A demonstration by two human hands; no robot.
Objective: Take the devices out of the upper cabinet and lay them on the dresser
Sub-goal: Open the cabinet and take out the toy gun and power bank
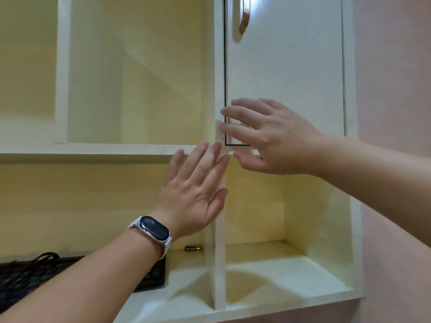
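Note:
A cream upper cabinet [130, 149] fills the view, with open shelves at left and a closed door [284, 66] at upper right. My left hand [193, 192], a smartwatch on its wrist, is raised with fingers spread in front of the vertical divider [219, 264]. My right hand [268, 136] hovers with fingers apart over the door's lower left corner. Neither hand holds anything. On the lower left shelf lies a black keyboard [154, 276] with a dark coiled cable [35, 262], mostly hidden behind my left forearm. A small battery [193, 248] lies beside it.
The door has a curved handle [244, 17] near its top. The lower right compartment [275, 271] and the upper left shelf bay [140, 89] hold nothing visible. A pink wall [396, 89] borders the cabinet on the right.

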